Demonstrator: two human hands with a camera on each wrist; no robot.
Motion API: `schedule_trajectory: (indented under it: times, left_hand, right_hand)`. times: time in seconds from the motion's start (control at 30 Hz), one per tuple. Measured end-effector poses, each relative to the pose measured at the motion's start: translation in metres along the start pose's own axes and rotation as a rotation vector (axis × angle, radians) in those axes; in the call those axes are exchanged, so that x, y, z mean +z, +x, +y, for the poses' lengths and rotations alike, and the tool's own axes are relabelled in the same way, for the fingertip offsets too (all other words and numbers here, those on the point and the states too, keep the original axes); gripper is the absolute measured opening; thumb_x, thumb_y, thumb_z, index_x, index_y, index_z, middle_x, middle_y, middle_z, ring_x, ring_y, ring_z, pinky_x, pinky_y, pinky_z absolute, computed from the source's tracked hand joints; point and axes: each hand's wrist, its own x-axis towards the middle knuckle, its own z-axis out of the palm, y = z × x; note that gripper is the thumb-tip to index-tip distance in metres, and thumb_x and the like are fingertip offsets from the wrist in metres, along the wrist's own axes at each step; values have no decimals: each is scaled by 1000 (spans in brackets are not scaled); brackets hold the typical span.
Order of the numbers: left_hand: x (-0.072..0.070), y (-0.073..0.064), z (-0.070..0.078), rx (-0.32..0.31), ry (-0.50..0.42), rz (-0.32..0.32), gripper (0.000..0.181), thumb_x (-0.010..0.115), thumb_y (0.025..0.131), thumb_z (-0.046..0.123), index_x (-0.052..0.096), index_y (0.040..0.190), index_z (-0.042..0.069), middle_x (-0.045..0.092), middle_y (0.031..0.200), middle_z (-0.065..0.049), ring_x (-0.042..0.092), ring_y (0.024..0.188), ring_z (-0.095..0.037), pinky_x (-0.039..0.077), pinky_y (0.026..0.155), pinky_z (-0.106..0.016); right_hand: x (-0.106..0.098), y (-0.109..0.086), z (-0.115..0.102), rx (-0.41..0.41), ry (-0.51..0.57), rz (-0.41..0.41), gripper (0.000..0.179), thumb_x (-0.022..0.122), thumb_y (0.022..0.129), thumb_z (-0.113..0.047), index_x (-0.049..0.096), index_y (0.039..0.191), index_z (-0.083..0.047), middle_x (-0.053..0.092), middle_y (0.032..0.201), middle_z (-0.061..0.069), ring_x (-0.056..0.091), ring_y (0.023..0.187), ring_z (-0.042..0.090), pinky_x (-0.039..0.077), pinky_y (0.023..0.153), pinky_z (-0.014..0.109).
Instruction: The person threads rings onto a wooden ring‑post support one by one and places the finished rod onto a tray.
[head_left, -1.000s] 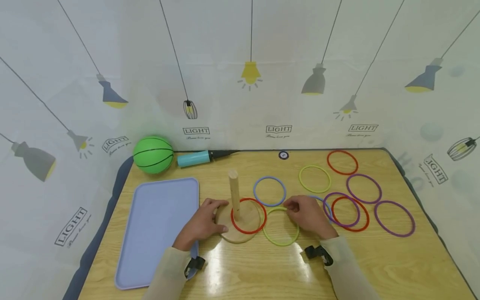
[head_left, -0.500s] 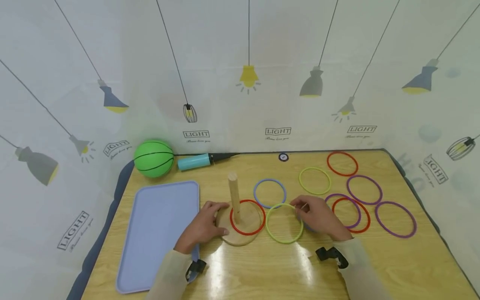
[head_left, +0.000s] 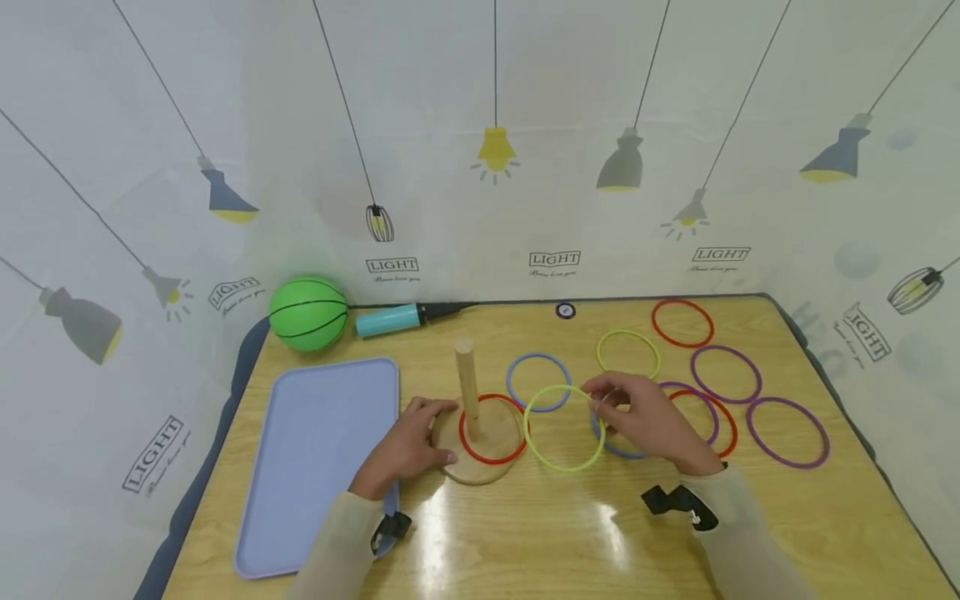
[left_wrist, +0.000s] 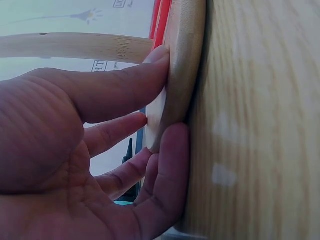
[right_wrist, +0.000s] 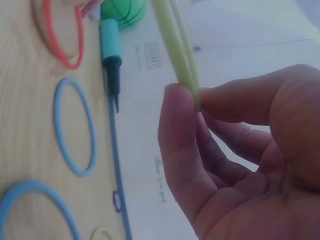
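My left hand [head_left: 408,442] grips the left edge of a round wooden base [head_left: 487,474], with a wooden peg [head_left: 467,379] upright on it. In the left wrist view the thumb lies on the base's top face and another finger against its edge. Around the peg, a red ring [head_left: 493,462] lies on the base. Thumb and forefinger of my right hand [head_left: 648,421] pinch a yellow-green ring [right_wrist: 172,40]; it is tilted up off the table, right of the base. A blue ring [head_left: 618,452] lies partly hidden beneath the right hand.
Another blue ring [head_left: 537,355] lies behind the base. Further right are a yellow ring [head_left: 627,332], a red ring [head_left: 684,345] and several purple and red ones, two overlapping. A lavender tray [head_left: 322,458], green ball [head_left: 307,313] and blue pump [head_left: 390,320] are on the left.
The right hand has raised the yellow-green ring off the table and shifted slightly right. More of the blue ring beneath shows. The left hand stays on the base.
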Motion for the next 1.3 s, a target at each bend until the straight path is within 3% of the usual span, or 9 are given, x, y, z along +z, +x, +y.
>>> schedule_trajectory:
  times: [0.23,0.47,0.7,0.8,1.03,1.3]
  left_hand:
    - [2,4,-3,-11,-7,4,76,93,82,15,58,150,16,54,133,-14,56,99,-22,50,92,-44]
    - [4,6,-5,-13,-2,9,76,94,80,15,59,148,17,55,130,-13,55,96,-21,49,89,-42]
    - [1,4,-1,-11,12,10,76,94,81,15,60,148,17,55,132,-14,55,96,-21,49,90,-43]
    - [0,3,0,-15,9,7,76,94,80,15,60,148,17,55,131,-14,54,96,-21,48,90,-43]
    - [1,3,-3,-5,-4,7,79,94,80,15,58,150,14,54,130,-15,56,101,-24,50,92,-47]
    - [1,4,-3,12,14,16,76,95,79,15,62,147,15,55,133,-13,57,101,-23,49,95,-46]
  right_hand:
    - [-2,1,-34,-37,91,37,21,67,104,-6,69,124,-1,69,99,14,72,82,13,63,65,38]
    - [-1,0,-72,-118,208,89,24,66,104,-5,67,127,3,66,101,19,73,82,13,63,65,39]
    - [6,5,-107,-229,353,158,23,68,102,0,67,124,5,71,97,4,73,81,17,63,64,40]
    - [11,10,-118,-249,407,165,23,68,101,1,67,123,7,70,94,5,73,78,15,63,64,39]
    - [27,31,-123,-149,499,136,28,71,101,-7,67,127,4,66,100,4,71,83,13,64,67,39]
    - [54,50,-103,-88,563,67,27,65,103,-4,65,128,6,65,97,3,71,80,12,64,68,40]
